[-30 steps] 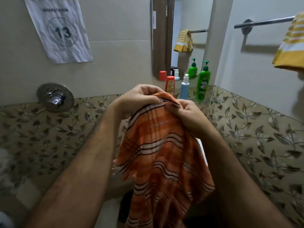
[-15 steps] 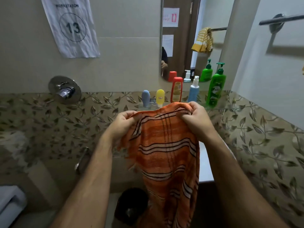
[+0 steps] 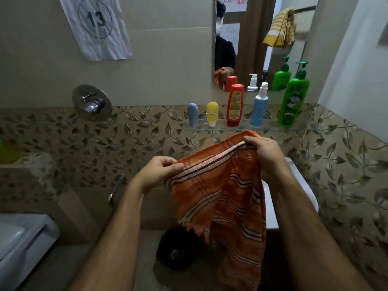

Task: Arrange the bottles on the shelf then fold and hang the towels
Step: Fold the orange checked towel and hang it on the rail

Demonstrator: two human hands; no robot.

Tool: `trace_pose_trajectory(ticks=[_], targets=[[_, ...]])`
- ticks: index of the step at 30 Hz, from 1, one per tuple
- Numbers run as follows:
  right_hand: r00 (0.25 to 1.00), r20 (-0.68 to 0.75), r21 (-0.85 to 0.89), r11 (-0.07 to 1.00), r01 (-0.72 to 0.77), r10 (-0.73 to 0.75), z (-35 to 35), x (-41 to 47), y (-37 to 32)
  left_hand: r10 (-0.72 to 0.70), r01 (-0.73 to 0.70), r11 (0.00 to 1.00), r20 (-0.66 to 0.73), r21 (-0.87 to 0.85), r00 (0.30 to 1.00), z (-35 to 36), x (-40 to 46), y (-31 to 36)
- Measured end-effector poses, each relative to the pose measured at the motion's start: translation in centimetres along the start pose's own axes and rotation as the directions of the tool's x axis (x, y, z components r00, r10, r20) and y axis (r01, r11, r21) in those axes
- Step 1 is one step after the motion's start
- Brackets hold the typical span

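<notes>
An orange striped towel hangs in front of me, held by its top edge. My left hand pinches the left corner and my right hand grips the right corner, higher up. On the glass shelf behind stand several bottles in a row: a grey-blue one, a yellow one, a red one, a light blue pump bottle and a green pump bottle. The mirror reflects a yellow striped towel on a rail.
A chrome tap valve sits on the tiled wall at left, with a spout below it. A white fixture is at the lower left, a dark object on the floor below the towel, and a numbered paper sign on the wall.
My hands have drawn apart along the towel's top edge, stretching it wider, and dropped lower. The view has tilted down and left, so the rail at right is out of sight.
</notes>
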State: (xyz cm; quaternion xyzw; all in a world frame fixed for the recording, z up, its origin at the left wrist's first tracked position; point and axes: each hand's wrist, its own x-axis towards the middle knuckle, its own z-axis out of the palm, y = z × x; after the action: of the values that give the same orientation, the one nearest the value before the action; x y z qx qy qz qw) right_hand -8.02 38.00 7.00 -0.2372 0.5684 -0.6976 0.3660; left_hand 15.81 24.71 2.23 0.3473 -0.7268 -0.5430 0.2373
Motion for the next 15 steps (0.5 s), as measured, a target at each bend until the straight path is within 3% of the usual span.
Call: trace_pose_trajectory(ticks=[3,5,10,15], targets=[[0.997,-0.067,-0.042,0.999,0.025,-0.028,0.2,1.0,0.8,-0.007,-0.028,0.967,-0.136,-0.253,0.991,-0.2,0.3,-2.1],[0.994,-0.089,-0.143,0.988,0.053,-0.066,0.2,1.6,1.5,-0.011,-0.061,0.940,-0.210,-0.335,0.978,-0.2,0.6,-3.0],[0.963,-0.116,-0.507,0.848,0.155,-0.245,1.4,2.7,3.4,0.080,-0.151,0.985,-0.560,-0.082,0.825,0.8,1.9,-2.3],[0.938,0.012,-0.755,0.612,0.235,-0.346,3.4,2.2,5.4,0.036,-0.114,0.985,-0.499,-0.127,0.866,3.4,1.9,-1.8]])
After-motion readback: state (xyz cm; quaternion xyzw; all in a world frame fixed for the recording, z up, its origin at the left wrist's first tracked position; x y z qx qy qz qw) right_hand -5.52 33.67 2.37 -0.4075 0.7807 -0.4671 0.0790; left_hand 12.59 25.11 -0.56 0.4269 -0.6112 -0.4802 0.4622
